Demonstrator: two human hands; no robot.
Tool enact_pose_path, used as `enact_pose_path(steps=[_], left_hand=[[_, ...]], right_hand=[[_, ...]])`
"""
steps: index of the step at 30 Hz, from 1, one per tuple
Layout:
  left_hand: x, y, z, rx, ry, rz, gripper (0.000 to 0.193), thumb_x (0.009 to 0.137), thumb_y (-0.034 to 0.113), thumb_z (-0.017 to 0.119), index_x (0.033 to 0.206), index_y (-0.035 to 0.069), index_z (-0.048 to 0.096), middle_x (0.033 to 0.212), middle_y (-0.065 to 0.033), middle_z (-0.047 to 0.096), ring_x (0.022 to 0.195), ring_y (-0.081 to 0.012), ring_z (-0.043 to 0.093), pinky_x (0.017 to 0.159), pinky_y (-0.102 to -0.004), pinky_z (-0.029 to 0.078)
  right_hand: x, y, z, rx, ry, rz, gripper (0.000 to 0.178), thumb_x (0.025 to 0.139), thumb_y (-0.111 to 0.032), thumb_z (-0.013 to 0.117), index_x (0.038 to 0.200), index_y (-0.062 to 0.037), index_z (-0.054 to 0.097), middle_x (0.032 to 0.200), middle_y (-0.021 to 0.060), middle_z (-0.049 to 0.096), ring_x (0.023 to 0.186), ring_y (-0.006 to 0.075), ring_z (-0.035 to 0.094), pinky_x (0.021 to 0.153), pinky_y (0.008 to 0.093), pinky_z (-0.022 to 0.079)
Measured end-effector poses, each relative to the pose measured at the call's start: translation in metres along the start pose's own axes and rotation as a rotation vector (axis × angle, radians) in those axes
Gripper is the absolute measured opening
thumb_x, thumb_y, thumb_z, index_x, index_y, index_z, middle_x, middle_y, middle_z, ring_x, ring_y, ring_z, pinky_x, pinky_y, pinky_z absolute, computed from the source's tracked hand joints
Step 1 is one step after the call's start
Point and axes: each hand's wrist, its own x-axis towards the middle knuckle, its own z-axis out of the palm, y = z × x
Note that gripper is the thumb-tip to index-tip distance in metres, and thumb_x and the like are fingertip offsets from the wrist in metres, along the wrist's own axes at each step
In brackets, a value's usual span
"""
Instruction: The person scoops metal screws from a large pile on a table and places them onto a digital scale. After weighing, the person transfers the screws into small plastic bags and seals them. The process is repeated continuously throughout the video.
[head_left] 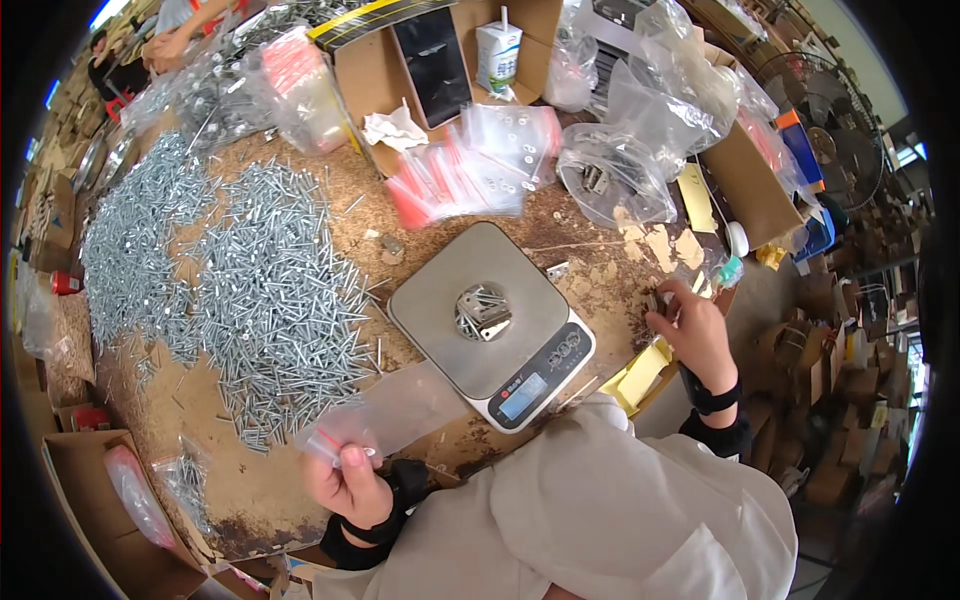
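My left hand (pixel 350 482) pinches a clear zip bag (pixel 415 405) with a red strip at its mouth. The bag lies flat toward the scale's front corner. My right hand (pixel 695 330) is at the table's right side, fingers curled together at the worn surface; what is between them, if anything, is too small to make out. Between my hands stands a digital kitchen scale (pixel 440 300) with a steel plate and a lit display. On the plate sits a small round heap of screws and metal brackets (pixel 484 312).
Large piles of loose screws (pixel 280 290) cover the table's left. Flat zip bags (pixel 470 165) lie behind the scale, before an open carton (pixel 365 75) with a drink carton (pixel 497 55). Bagged metal parts (pixel 615 175) stand far right; yellow paper (pixel 640 375) lies near my right wrist.
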Motion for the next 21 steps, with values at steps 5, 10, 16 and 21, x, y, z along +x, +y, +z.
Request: enact_pose_path(steps=[5, 10, 16, 21], left_hand=[[0.004, 0.0, 0.002, 0.004, -0.005, 0.004, 0.023, 0.1, 0.019, 0.056, 0.087, -0.001, 0.058, 0.07, -0.0055, 0.056, 0.055, -0.0094, 0.046, 0.051, -0.0242, 0.034], [0.005, 0.0, 0.0, 0.05, -0.039, 0.024, 0.026, 0.098, 0.019, 0.057, 0.081, 0.0, 0.059, 0.067, -0.0043, 0.057, 0.054, -0.0096, 0.049, 0.05, -0.0245, 0.034], [0.006, 0.001, -0.003, 0.138, -0.115, 0.038, 0.025, 0.096, 0.018, 0.06, 0.077, 0.001, 0.06, 0.065, -0.0038, 0.057, 0.053, -0.0117, 0.05, 0.05, -0.0269, 0.034], [0.005, -0.001, -0.004, 0.169, -0.158, 0.064, 0.023, 0.098, 0.019, 0.059, 0.084, 0.001, 0.059, 0.07, -0.004, 0.056, 0.056, -0.0091, 0.047, 0.052, -0.0244, 0.035]], right_hand=[[0.008, -0.005, 0.01, 0.055, -0.021, 0.018, 0.022, 0.083, -0.017, 0.073, 0.096, -0.0045, 0.06, 0.064, 0.0107, 0.059, 0.062, 0.0306, 0.062, 0.058, 0.0411, 0.048], [0.02, -0.009, 0.003, -0.006, -0.1, -0.038, 0.014, 0.081, -0.012, 0.068, 0.085, -0.0015, 0.06, 0.066, 0.0168, 0.062, 0.062, 0.0357, 0.063, 0.059, 0.044, 0.05], [0.033, 0.0, 0.0, -0.14, -0.092, -0.299, 0.009, 0.081, -0.012, 0.065, 0.083, -0.0031, 0.062, 0.068, 0.0176, 0.063, 0.065, 0.0364, 0.065, 0.06, 0.0445, 0.051], [0.074, -0.056, -0.035, -0.222, 0.11, -0.374, 0.016, 0.087, -0.019, 0.068, 0.086, -0.0047, 0.063, 0.071, 0.0154, 0.064, 0.066, 0.034, 0.065, 0.058, 0.0425, 0.05]])
